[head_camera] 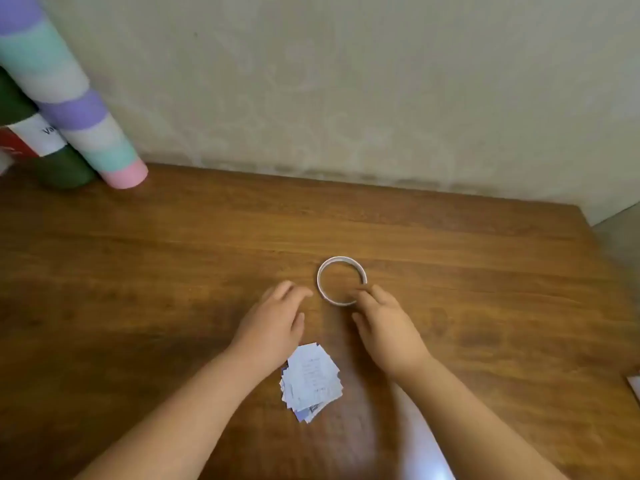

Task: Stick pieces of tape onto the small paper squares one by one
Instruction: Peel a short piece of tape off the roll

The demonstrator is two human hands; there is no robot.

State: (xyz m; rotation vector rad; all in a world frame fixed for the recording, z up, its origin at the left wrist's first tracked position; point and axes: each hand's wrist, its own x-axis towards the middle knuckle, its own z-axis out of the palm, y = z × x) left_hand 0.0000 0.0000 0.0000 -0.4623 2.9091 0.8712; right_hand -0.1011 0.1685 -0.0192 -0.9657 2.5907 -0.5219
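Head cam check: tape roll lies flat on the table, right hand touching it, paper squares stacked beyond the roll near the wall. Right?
Not quite. In the head view the paper squares lie nearer the person than the tape roll, between the forearms, not near the wall. The rest holds: the roll lies flat on the table, right hand touching it.

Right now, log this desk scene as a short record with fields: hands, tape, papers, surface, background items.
left hand: fingers relaxed, holding nothing, just left of the tape roll
right hand: fingers reaching to the near right rim of the roll; whether they grip it cannot be told
tape roll: white ring lying flat, wood visible through its middle
paper squares: loose stack between the forearms, nearer the person than the roll
table: brown wood, against a pale wall
background: striped tube and green container at far left
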